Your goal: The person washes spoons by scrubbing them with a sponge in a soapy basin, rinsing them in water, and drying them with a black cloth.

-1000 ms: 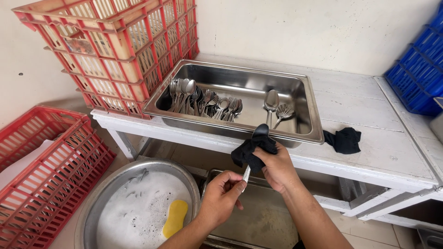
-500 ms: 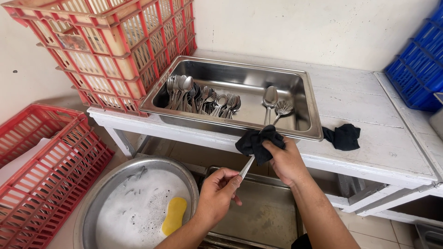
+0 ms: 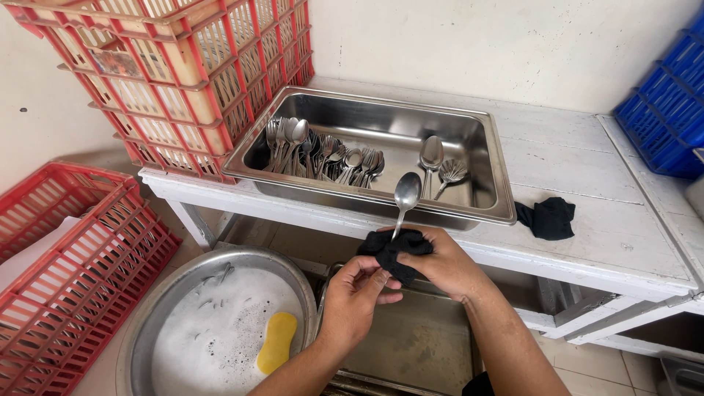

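Centre frame: right hand [image 3: 447,265] clamps the black cloth [image 3: 389,249] round a spoon [image 3: 405,199]; left hand [image 3: 352,297] fingers pinch the cloth's edge. A loose wrap could drop the spoon.

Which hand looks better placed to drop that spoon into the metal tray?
Probably the right hand: it grips the spoon through the black cloth, just below the steel tray. The left hand only pinches the cloth's lower edge.
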